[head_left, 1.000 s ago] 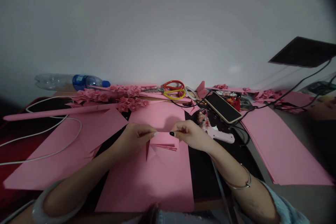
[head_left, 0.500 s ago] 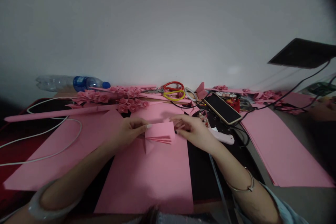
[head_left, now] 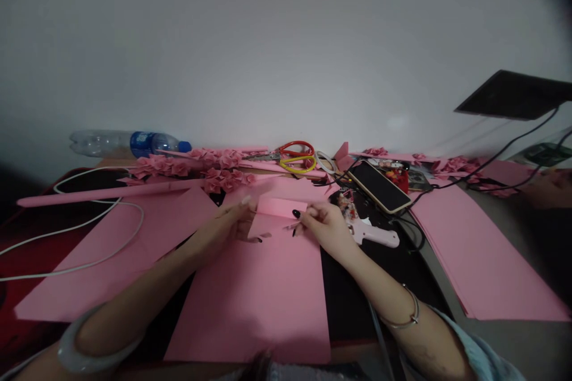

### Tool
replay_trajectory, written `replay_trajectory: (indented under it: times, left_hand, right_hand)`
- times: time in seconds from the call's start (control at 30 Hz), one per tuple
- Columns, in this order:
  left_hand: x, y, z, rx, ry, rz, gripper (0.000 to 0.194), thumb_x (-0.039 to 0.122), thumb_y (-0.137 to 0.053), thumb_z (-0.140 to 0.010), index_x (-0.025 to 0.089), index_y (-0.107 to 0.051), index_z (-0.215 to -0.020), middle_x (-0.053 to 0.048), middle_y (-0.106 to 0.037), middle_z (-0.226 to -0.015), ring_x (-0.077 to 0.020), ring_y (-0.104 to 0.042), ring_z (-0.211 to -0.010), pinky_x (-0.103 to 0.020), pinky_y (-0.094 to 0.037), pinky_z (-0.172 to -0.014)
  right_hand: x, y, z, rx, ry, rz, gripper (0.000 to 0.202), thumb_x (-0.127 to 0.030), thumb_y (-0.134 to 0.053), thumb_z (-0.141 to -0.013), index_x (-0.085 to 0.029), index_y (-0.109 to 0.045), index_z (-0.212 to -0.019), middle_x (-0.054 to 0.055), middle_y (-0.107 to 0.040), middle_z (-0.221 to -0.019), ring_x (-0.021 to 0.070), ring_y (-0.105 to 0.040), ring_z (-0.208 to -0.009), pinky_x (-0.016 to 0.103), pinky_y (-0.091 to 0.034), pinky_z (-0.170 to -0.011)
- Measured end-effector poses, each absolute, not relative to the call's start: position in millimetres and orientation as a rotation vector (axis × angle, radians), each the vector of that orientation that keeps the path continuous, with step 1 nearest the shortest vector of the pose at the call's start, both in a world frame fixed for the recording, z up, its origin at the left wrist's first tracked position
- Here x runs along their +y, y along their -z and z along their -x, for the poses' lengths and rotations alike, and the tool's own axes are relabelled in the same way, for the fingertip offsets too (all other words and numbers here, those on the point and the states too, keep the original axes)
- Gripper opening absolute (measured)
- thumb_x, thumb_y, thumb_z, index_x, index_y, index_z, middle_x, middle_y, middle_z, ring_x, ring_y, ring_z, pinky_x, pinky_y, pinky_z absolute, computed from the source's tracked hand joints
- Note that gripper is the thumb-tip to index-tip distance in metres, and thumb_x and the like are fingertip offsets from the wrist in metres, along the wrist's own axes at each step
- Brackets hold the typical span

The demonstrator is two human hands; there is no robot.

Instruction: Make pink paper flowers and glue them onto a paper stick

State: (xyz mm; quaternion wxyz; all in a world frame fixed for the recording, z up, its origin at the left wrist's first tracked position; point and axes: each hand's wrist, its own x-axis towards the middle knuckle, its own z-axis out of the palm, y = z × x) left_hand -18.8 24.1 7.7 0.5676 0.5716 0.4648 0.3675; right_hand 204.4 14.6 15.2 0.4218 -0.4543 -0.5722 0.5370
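Observation:
A small folded piece of pink paper [head_left: 279, 209] is held up between my two hands, its creased top strip facing me. My right hand [head_left: 328, 229] pinches the right edge, the dark-nailed thumb lying on the front. At the left edge, my left hand [head_left: 232, 223] has its fingers around the paper, with fingertips showing underneath; they are slightly blurred. Beneath both hands a large pink sheet [head_left: 268, 297] lies flat on the dark table. A pale glue gun [head_left: 378, 235] rests just right of my right hand.
Pink paper flowers [head_left: 221, 178], scissors [head_left: 297, 158] and a bottle [head_left: 147, 143] line the wall. A phone [head_left: 379, 186] lies behind the glue gun, and stacked pink sheets [head_left: 482, 256] are at right. A white cable [head_left: 134, 232] crosses the left side. Another person's hand [head_left: 552, 187] is at far right.
The folded paper has turned, so its layered edges no longer face me. My right thumb has come onto its front, and my left fingers have shifted lower along its left side.

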Motion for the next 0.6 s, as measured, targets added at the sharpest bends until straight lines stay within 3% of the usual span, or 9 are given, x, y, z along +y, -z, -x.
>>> replay_trajectory:
  times: [0.1,0.2,0.4,0.6]
  left_hand:
    - [22.8,-12.1,18.0,0.929,-0.788,-1.014,0.025,0.043,-0.06,-0.082,0.022,-0.052,-0.092,0.0,-0.064,-0.079,-0.0189,-0.069,-0.07,-0.03,-0.054,-0.063]
    - [22.7,-12.3,17.8,0.9,-0.829,-0.982,0.033,0.031,-0.07,-0.073,0.025,-0.046,-0.095,0.006,-0.061,-0.076,-0.0123,-0.063,-0.062,-0.022,-0.048,-0.056]
    - [21.4,-5.7,12.1,0.887,-0.912,-1.186,0.04,0.024,-0.069,-0.075,0.026,-0.034,-0.093,0.011,-0.046,-0.065,-0.0054,-0.045,-0.05,-0.016,-0.033,-0.049]
    - [16.7,-3.3,9.2,0.9,-1.063,-1.336,0.029,0.023,-0.069,-0.077,0.021,-0.041,-0.08,0.009,-0.047,-0.063,-0.0059,-0.049,-0.054,-0.017,-0.041,-0.052]
  right_hand:
    - [17.5,-11.3,-202.4,-1.276,-1.386,1.107,0.036,-0.031,-0.07,-0.073,-0.025,-0.036,-0.084,-0.01,-0.058,-0.052,0.0136,-0.062,-0.045,0.022,-0.047,-0.048]
    - [18.2,-9.7,-203.8,-1.271,-1.314,1.094,0.039,-0.028,-0.068,-0.075,-0.026,-0.03,-0.081,-0.013,-0.051,-0.049,0.011,-0.058,-0.041,0.02,-0.042,-0.046]
    - [13.0,-11.9,-205.3,-1.414,-1.21,1.125,0.012,-0.025,-0.061,-0.083,-0.02,-0.054,-0.091,-0.008,-0.051,-0.057,0.0103,-0.057,-0.049,0.023,-0.044,-0.052]
    - [12.1,-14.5,-203.1,-1.383,-1.272,1.115,0.033,-0.025,-0.072,-0.074,-0.019,-0.064,-0.106,-0.009,-0.044,-0.056,0.0095,-0.049,-0.051,0.024,-0.043,-0.054]
